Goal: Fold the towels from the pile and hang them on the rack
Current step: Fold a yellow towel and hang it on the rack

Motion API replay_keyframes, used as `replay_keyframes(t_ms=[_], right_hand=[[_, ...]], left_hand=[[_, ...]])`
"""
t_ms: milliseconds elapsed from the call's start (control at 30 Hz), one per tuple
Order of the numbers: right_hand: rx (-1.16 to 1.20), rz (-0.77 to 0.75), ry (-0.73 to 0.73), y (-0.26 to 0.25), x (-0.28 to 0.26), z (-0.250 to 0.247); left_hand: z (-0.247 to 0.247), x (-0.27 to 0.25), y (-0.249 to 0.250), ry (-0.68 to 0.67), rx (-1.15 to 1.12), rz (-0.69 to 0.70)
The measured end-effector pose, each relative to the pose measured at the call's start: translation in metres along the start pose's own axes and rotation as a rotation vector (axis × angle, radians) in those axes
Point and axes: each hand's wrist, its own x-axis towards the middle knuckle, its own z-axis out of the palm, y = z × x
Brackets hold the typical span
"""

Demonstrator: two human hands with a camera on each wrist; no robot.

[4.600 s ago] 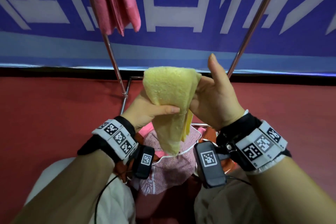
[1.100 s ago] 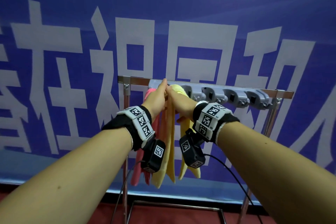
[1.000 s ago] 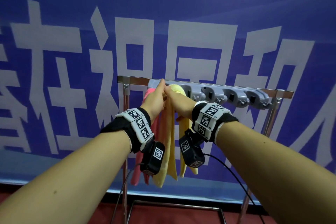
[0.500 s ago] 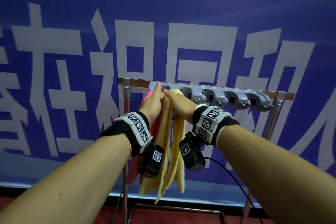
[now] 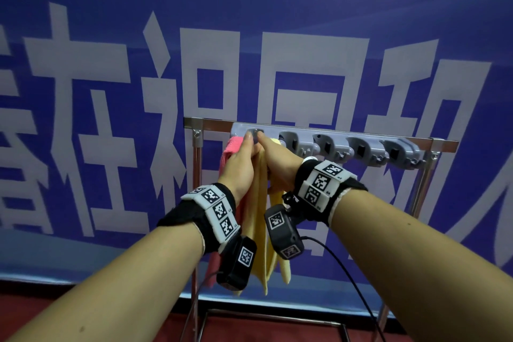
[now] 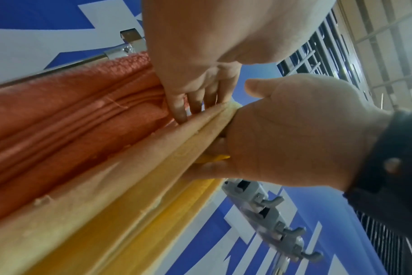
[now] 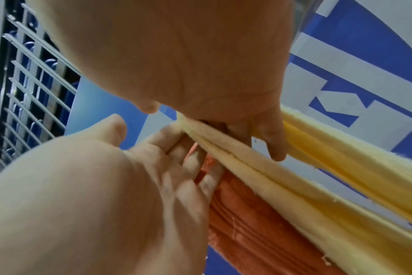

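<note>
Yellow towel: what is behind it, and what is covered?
Behind the yellow towel is the blue banner; the pink towel hangs beside it. The left hand and right hand cover its top, so where it meets the grey holder strip is hidden.

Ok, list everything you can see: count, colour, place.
rack: one, silver metal, before the banner
holder strip: one, grey, along the rack's top bar
pink towel: one, hanging at the strip's left end
yellow towel: one, hanging beside the pink one
banner: one, blue with white characters, behind
floor: one, red, below
marker bands: two, black and white, on the wrists
wrist cameras: two, black, under the wrists
left hand: presses the yellow towel's top
right hand: grips the yellow towel
</note>
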Motion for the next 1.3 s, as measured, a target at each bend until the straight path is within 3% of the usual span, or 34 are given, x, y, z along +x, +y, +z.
replay_keyframes(t_ms=[100,267,333,433,500,567,667,967,1133,1300], right_hand=[[0.025,0.024,-0.034,0.000,-0.009,-0.011],[-0.198,0.045,-0.015,-0.001,-0.035,-0.035],[-0.226,-0.052,0.086,-0.002,-0.039,-0.042],[-0.321,-0.322,0.314,0.004,-0.035,-0.046],[-0.367,-0.420,0.351,0.013,-0.030,-0.043],[-0.444,-0.459,0.260,0.023,-0.023,-0.039],[-0.261,-0.386,0.153,0.034,-0.018,-0.034],[0.017,-0.249,0.094,0.042,-0.018,-0.026],[0.086,-0.317,0.095,0.050,-0.023,-0.026],[0.210,-0.255,-0.011,0.077,-0.025,-0.023]], left_hand=[[0.002,-0.003,0.000,-0.089,0.032,-0.044],[-0.001,-0.002,0.001,-0.121,0.056,-0.009],[-0.003,-0.001,-0.002,-0.111,0.069,0.014],[-0.001,-0.002,-0.007,-0.094,0.073,0.025],[0.003,-0.006,-0.009,-0.088,0.045,0.023],[0.007,-0.011,-0.011,-0.093,0.011,0.002],[0.012,-0.015,-0.015,-0.098,-0.022,-0.011],[0.017,-0.012,-0.010,-0.110,-0.037,-0.044],[0.018,-0.018,-0.021,-0.108,-0.018,-0.045],[0.013,-0.018,-0.035,-0.126,-0.081,-0.068]])
